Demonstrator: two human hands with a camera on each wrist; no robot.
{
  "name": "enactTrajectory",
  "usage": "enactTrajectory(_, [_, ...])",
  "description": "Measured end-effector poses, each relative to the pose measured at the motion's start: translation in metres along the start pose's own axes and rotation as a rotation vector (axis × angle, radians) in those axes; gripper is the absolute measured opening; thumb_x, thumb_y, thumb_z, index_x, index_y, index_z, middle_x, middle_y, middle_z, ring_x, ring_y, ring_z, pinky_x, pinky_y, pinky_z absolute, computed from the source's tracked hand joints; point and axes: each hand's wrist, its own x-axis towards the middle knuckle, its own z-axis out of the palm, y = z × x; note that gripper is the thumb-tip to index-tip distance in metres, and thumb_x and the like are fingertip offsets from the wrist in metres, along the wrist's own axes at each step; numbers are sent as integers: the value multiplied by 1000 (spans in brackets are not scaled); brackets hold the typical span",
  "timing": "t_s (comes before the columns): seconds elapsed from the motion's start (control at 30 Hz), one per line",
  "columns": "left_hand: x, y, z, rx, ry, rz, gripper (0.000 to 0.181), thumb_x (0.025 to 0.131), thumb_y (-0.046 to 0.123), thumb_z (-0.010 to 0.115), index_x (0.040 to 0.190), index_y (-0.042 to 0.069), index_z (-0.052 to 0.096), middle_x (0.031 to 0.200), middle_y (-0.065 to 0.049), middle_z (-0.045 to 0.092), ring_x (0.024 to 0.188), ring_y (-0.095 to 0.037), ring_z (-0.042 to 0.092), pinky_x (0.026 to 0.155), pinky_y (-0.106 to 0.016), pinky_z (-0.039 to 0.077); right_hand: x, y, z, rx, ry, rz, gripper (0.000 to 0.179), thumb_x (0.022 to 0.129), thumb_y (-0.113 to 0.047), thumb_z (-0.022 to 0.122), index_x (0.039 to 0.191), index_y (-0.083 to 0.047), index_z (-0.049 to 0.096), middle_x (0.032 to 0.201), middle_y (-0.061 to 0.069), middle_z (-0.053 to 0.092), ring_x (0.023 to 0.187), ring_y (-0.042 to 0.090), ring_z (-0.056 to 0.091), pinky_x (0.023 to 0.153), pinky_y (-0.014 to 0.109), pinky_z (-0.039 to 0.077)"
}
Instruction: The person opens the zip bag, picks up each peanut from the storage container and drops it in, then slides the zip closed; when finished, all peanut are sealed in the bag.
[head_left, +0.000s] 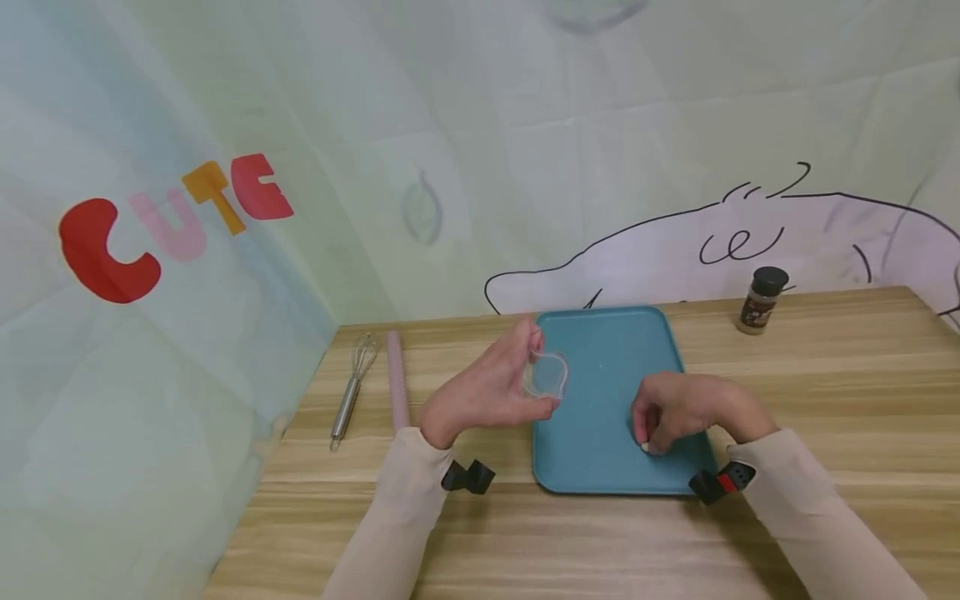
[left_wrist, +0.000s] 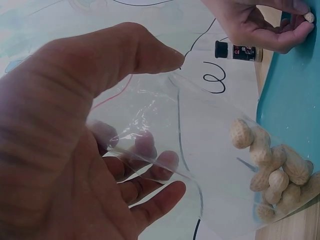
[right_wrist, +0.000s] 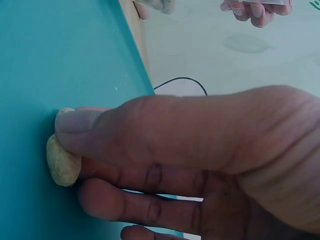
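My left hand holds a clear plastic bag above the left side of a blue tray, with thumb and fingers spread apart at the bag's mouth. Several unshelled peanuts lie bunched at the bottom of the bag in the left wrist view. Over the tray's right part, my right hand pinches a single peanut between thumb and forefinger. In the right wrist view that peanut is at the tray's surface; whether it touches the tray I cannot tell.
A metal whisk and a pink rod lie left of the tray on the wooden table. At the back right stands a spice jar with a black lid. A printed cloth hangs behind.
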Motion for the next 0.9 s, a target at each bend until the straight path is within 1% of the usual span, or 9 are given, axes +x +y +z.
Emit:
enactTrajectory(0.2, [0, 1, 0, 7, 0, 0, 55, 82, 15, 83, 110, 3, 38, 104, -11, 42, 100, -23, 46, 89, -31, 39, 2, 0, -1, -20, 21, -27, 14, 80, -3, 81, 83, -15, 75, 74, -7, 64, 70, 9, 55, 64, 26, 43])
enactTrajectory(0.27, [0, 0, 0, 0, -3, -3, 54, 83, 15, 83, 110, 4, 37, 104, -11, 42, 101, -26, 47, 88, -31, 39, 2, 0, -2, -24, 50, -44, 14, 80, -4, 80, 84, -16, 74, 75, -7, 64, 71, 9, 55, 64, 25, 44])
enactTrajectory(0.37, [0, 0, -1, -13, -9, -5, 54, 83, 15, 82, 111, 3, 37, 103, -12, 41, 101, -28, 47, 88, -31, 38, 3, 0, -2, -16, 114, -96, 12, 82, -6, 78, 86, -16, 73, 78, -7, 64, 73, 10, 57, 65, 26, 46])
enactTrajectory(0.43, [-1, 0, -1, -18, -9, -6, 54, 83, 15, 82, 111, 2, 38, 103, -11, 41, 101, -29, 47, 88, -31, 38, 4, -1, -2, -4, 171, -138, 10, 85, -9, 78, 88, -17, 73, 79, -6, 64, 74, 11, 58, 65, 25, 47])
enactTrajectory(0.5, [-1, 1, -1, -20, -9, -8, 55, 83, 15, 83, 112, 1, 39, 104, -12, 41, 100, -26, 46, 88, -31, 38, 5, -1, -3, 1, 243, -183, 9, 88, -11, 78, 89, -19, 73, 79, -7, 65, 74, 10, 58, 65, 25, 48])
enactTrajectory(0.63, [0, 0, 0, -18, -7, -8, 55, 83, 15, 83, 113, 0, 40, 104, -12, 42, 100, -23, 45, 88, -31, 38, 7, -3, -4, 3, 432, -256, 6, 92, -15, 79, 91, -19, 74, 81, -9, 68, 77, 9, 61, 70, 26, 52])
enactTrajectory(0.73, [0, 1, 0, -17, -7, -4, 55, 82, 14, 83, 113, -1, 40, 104, -12, 42, 100, -22, 44, 88, -31, 38, 7, -6, -4, 22, 554, -286, 7, 92, -17, 81, 94, -19, 75, 83, -9, 70, 80, 9, 63, 76, 28, 55])
enactTrajectory(0.8, [0, 1, 0, -18, -6, -3, 56, 82, 14, 84, 113, -1, 40, 104, -12, 43, 100, -22, 45, 88, -31, 38, 7, -8, -4, 38, 611, -296, 7, 93, -18, 82, 94, -20, 75, 85, -9, 71, 82, 9, 64, 78, 29, 55])
enactTrajectory(0.9, [0, 1, 0, -22, -6, -5, 56, 82, 14, 84, 114, -1, 40, 104, -12, 43, 99, -22, 45, 87, -31, 39, 7, -13, -3, 75, 668, -308, 7, 94, -19, 82, 96, -21, 75, 87, -8, 72, 84, 11, 65, 79, 29, 56])
